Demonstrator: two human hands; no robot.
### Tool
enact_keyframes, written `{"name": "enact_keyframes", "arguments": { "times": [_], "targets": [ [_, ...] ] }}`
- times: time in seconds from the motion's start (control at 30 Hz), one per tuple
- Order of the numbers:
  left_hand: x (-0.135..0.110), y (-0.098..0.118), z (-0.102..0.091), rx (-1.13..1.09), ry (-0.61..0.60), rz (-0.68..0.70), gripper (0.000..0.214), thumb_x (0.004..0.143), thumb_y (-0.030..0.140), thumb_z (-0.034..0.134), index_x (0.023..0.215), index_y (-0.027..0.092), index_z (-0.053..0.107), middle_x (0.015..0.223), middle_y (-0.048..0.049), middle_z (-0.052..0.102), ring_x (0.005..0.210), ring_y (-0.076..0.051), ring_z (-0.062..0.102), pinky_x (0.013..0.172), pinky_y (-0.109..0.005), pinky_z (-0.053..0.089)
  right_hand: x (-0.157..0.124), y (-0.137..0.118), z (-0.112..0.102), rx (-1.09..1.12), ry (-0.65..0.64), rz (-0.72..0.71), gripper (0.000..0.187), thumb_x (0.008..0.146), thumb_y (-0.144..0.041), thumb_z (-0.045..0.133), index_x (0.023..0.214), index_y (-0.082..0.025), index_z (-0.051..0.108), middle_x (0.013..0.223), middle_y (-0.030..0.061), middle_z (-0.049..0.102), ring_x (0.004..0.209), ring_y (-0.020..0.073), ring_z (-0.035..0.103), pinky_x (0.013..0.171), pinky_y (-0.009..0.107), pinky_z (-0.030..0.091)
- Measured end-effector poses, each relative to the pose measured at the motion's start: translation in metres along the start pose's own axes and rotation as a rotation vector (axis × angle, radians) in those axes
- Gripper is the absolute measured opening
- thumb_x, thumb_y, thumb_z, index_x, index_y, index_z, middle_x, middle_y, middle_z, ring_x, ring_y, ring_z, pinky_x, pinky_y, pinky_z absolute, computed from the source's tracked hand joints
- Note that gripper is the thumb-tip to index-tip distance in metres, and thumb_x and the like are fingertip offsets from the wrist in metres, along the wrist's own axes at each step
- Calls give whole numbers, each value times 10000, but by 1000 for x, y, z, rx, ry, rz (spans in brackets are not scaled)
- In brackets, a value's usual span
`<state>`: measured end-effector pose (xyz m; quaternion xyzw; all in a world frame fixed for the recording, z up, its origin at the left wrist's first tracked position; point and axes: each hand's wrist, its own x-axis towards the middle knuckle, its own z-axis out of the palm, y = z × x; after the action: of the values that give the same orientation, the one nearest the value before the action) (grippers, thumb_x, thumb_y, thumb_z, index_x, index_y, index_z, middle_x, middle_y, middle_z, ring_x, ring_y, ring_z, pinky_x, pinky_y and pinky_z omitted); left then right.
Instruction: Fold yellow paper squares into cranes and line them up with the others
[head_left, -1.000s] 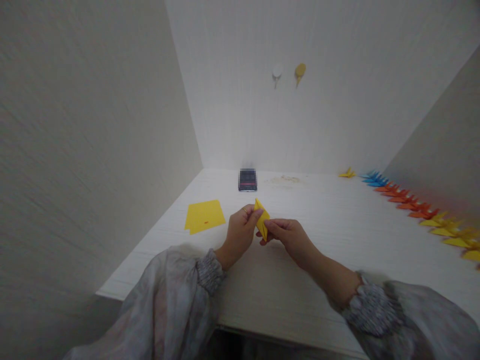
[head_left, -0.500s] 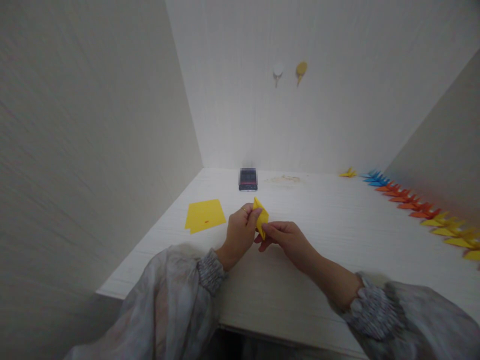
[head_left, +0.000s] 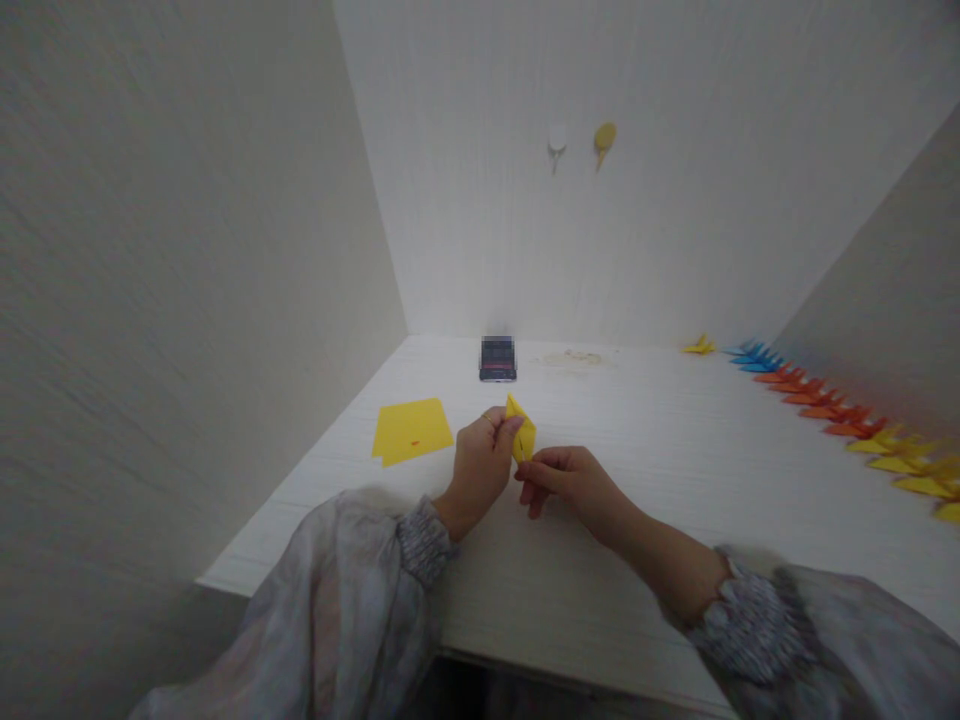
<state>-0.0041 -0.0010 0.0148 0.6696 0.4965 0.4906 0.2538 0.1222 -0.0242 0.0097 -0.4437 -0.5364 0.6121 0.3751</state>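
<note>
The left hand (head_left: 480, 468) has its grip closed on a folded yellow paper (head_left: 523, 438), pinching its side between thumb and fingers, while the right hand (head_left: 568, 480) has its grip pinched at the paper's lower tip. The folded paper is held tilted above the middle of the bench (head_left: 637, 410), just right of some flat yellow sheets (head_left: 411, 428) and nearer the person than a phone (head_left: 498, 361); a row of folded paper birds (head_left: 815, 397) lines the right side.
</note>
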Motion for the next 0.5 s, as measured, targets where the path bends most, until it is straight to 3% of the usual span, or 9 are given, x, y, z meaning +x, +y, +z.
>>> {"name": "enact_keyframes", "arguments": {
  "times": [0.17,0.5],
  "targets": [
    [1,-4,3,-81,-11,-25,261,794,363,430,653,161,515,530,43,460,498,-77,421,471,-192,314,0,-1,1,-52,54,8,193,677,-306,573,599,-130,561,478,-14,584,376,88,531,421,208,392],
    [5,-11,9,-475,-36,-247,268,741,391,489,666,135,520,578,18,514,499,-78,471,484,-201,410,-1,3,1,-156,69,-41,183,737,-269,503,601,-149,524,497,-23,565,374,77,521,395,189,375]
  ]
}}
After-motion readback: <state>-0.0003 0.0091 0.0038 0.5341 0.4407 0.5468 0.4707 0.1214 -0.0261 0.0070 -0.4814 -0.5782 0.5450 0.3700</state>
